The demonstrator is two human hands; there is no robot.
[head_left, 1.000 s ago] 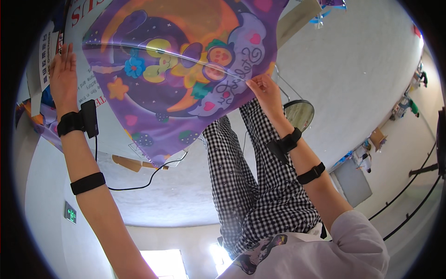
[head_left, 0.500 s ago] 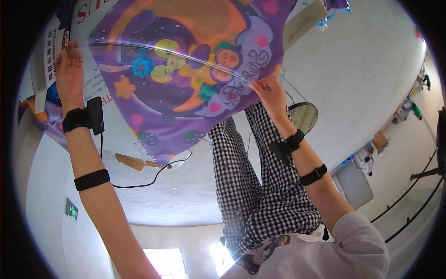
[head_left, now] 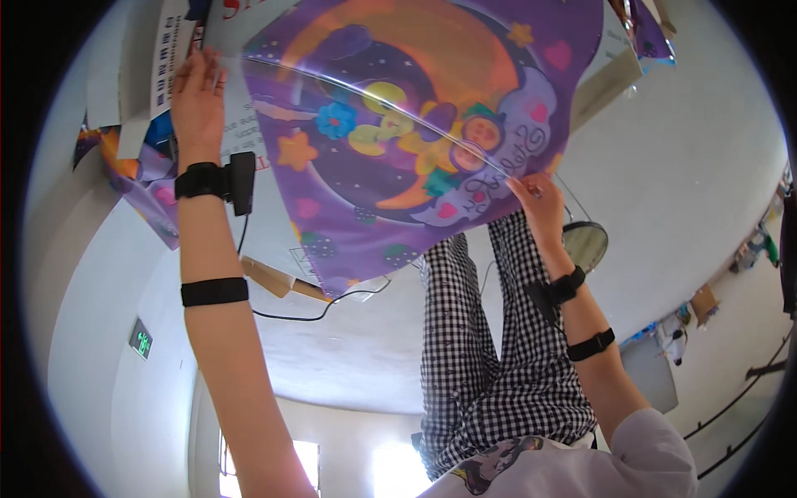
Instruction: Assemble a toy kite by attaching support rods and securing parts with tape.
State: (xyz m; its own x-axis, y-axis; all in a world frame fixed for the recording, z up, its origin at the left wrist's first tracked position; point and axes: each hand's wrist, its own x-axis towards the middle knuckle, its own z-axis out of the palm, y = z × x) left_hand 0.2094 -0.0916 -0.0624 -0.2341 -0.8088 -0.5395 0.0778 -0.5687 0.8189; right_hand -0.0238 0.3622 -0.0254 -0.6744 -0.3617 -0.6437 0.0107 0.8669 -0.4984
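Note:
A purple sheet (head_left: 336,249), printed with an orange moon, stars, hearts and a cartoon animal, lies over a printed white surface. A shiny clear strip, apparently adhesive tape (head_left: 353,87), stretches slantwise across it from upper left to lower right. My right hand (head_left: 541,212) is closed, pinching the strip's right end at the sheet's near right edge. My left hand (head_left: 198,104) lies near the strip's left end with its fingers stretched out, beside a white box with dark lettering (head_left: 168,58). Whether its fingertips touch the strip cannot be made out.
More printed purple film (head_left: 149,178) hangs at the left edge. A brown cardboard piece (head_left: 270,278) and a black cable (head_left: 307,317) are below the sheet. A round stool (head_left: 586,246) stands near my legs. Cardboard (head_left: 610,87) juts out at the right.
The whole view has shifted, so hands, sheet and strip appear farther right, and most of them slightly lower. The right hand still pinches the strip; the left hand's fingers look slightly more bent.

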